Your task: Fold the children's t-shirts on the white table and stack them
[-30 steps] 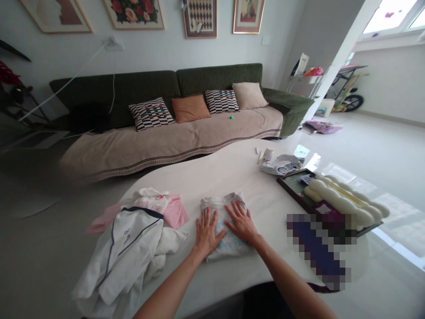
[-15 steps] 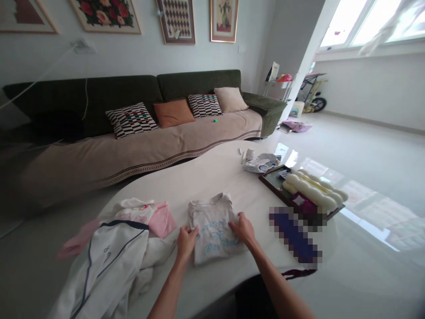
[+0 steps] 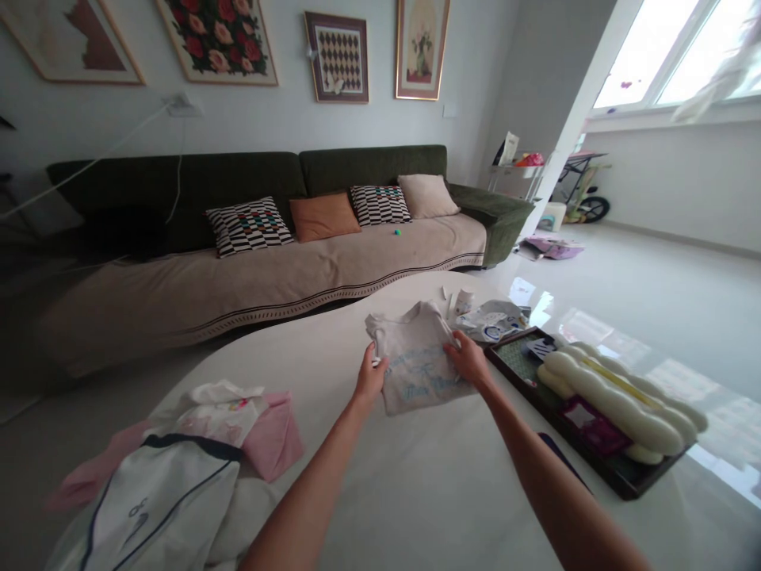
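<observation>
A folded white T-shirt [image 3: 419, 369] with pale blue lettering is held between my two hands over the white table [image 3: 357, 492]. My left hand [image 3: 372, 379] pinches its left edge, thumb on top. On the opposite edge, my right hand [image 3: 468, 358] grips the fabric near the upper right side. The shirt's collar points away from me. Whether its lower edge touches the tabletop I cannot tell. To the left lies a loose heap of clothes: a white garment with navy trim [image 3: 172, 492] and a pink and white piece [image 3: 273, 436].
A dark tray [image 3: 511, 349] with a cream puffy item [image 3: 618, 396] stands at the right. Behind the shirt are a crumpled plastic package [image 3: 496, 319] and a small white cup-shaped item [image 3: 464, 301]. A green sofa [image 3: 238, 174] stands beyond the table.
Both hands have carried the folded T-shirt away from me and slightly right across the table. My view has shifted, and the clothes heap now appears lower and farther left.
</observation>
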`<control>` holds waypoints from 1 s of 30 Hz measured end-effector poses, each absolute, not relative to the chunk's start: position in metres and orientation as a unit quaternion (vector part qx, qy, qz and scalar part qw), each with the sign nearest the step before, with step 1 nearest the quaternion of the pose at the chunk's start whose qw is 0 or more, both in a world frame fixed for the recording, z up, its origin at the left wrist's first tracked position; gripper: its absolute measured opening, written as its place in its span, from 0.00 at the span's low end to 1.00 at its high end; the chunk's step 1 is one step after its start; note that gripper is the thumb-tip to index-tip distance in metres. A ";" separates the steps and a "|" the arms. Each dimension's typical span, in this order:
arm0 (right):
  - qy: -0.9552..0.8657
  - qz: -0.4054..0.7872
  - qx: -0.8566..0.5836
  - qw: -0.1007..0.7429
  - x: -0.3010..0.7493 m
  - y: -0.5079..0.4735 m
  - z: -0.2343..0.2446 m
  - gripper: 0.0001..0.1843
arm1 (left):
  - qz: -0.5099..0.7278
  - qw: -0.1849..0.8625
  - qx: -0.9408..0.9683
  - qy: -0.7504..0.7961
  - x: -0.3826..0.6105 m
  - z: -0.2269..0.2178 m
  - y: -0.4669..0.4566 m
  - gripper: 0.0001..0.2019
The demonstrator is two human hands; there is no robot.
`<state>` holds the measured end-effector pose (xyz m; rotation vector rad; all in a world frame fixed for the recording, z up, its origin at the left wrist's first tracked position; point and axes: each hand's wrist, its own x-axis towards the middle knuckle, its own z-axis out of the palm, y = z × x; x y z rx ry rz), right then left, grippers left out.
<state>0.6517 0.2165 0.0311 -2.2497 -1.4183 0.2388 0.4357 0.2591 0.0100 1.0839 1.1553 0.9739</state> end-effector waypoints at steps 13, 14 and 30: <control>-0.604 0.015 -0.786 0.129 0.633 0.234 -0.035 0.37 | 0.283 0.407 0.661 0.563 0.472 -0.037 0.255 0.34; -0.609 0.025 -0.784 0.118 0.624 0.231 -0.039 0.39 | 0.269 0.399 0.672 0.563 0.470 -0.038 0.250 0.32; -0.694 0.129 -0.639 0.305 0.476 0.162 -0.014 0.22 | 0.337 0.221 0.720 0.565 0.207 0.046 0.082 0.17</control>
